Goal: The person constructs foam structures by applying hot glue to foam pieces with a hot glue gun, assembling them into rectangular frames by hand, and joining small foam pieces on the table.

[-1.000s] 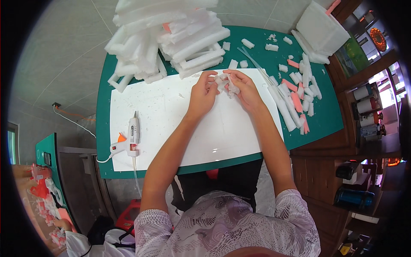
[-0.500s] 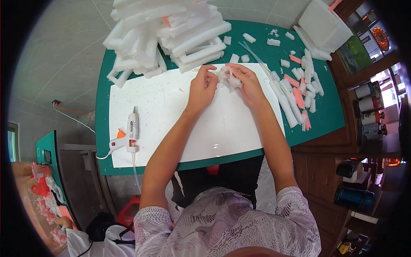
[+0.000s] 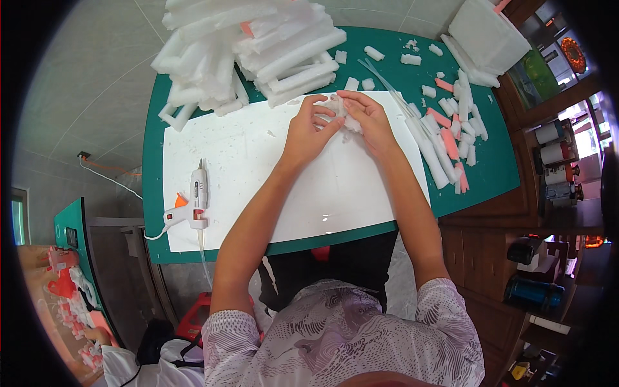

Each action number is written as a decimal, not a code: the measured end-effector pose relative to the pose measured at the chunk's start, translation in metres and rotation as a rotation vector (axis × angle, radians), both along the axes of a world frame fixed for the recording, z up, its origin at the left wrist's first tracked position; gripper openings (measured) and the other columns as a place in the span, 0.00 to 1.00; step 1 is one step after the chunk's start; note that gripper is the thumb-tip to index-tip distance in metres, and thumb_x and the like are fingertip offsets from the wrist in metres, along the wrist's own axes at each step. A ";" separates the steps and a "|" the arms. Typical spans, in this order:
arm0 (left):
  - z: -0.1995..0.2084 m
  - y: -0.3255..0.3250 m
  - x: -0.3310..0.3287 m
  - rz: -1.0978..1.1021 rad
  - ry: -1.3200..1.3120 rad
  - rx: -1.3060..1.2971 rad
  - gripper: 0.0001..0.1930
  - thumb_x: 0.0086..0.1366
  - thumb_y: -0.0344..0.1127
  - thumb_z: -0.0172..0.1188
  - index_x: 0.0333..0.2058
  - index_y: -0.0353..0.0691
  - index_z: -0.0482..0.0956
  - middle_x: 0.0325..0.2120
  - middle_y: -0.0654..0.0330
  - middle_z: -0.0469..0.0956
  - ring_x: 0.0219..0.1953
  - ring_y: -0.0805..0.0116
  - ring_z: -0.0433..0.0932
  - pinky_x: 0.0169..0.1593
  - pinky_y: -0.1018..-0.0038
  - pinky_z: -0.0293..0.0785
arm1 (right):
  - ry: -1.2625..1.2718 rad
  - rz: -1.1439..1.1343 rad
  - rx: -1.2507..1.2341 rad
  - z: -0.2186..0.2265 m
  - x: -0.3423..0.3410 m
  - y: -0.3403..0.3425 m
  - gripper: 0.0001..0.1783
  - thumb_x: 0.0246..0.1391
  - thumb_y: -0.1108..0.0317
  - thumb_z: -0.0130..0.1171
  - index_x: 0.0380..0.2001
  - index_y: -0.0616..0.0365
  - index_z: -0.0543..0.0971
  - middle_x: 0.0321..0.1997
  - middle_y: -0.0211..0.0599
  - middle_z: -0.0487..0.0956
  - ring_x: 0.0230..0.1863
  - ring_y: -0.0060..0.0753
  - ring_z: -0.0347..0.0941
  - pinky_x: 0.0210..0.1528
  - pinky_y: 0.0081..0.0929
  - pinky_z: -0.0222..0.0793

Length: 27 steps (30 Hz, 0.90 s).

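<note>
Over the far part of a white board (image 3: 309,193), my two hands meet around a small, crumpled white foam piece (image 3: 351,124). My right hand (image 3: 373,126) grips it from the right, with its thumb and fingers pressed together. On the other side, my left hand (image 3: 308,132) has its fingers curled and its thumb against the piece, partly hiding it. A white hot glue gun (image 3: 198,197) stands near the board's left edge, a clear glue stick hanging from its back end.
A tall pile of white foam strips (image 3: 290,58) rises at the far left of the green table (image 3: 493,174). Cut white and pink foam bits (image 3: 449,143) and clear glue sticks (image 3: 380,76) lie at right. A white foam block (image 3: 487,39) stands far right. Another person's hand (image 3: 97,334) shows lower left.
My left thumb and fingers have come in to the foam piece from the left. My right fingers have shifted over it. The glue gun has stayed in place.
</note>
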<state>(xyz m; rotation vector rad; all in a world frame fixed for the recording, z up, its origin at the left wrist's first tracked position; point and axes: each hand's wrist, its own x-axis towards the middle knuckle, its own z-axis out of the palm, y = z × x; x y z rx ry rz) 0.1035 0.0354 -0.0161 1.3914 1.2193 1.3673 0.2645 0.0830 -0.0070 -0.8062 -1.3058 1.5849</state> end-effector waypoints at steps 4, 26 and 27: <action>0.002 -0.001 -0.001 -0.019 -0.098 -0.051 0.21 0.59 0.24 0.59 0.52 0.36 0.66 0.35 0.59 0.77 0.34 0.73 0.77 0.40 0.79 0.71 | 0.001 0.011 0.005 0.001 -0.001 0.000 0.17 0.61 0.68 0.55 0.52 0.61 0.76 0.47 0.36 0.79 0.46 0.22 0.73 0.48 0.20 0.68; 0.005 0.013 -0.016 -0.132 -0.607 -0.194 0.15 0.61 0.28 0.51 0.47 0.35 0.71 0.25 0.59 0.74 0.24 0.74 0.70 0.31 0.76 0.68 | -0.123 -0.100 0.044 -0.009 0.000 0.006 0.13 0.54 0.68 0.64 0.41 0.60 0.79 0.38 0.31 0.79 0.37 0.18 0.71 0.39 0.17 0.68; 0.007 0.015 -0.014 -0.131 -0.580 -0.177 0.15 0.61 0.29 0.51 0.47 0.35 0.71 0.25 0.60 0.74 0.24 0.74 0.70 0.31 0.76 0.68 | -0.119 -0.102 0.069 -0.013 0.003 0.011 0.11 0.53 0.68 0.64 0.40 0.61 0.79 0.37 0.31 0.79 0.36 0.18 0.72 0.38 0.17 0.68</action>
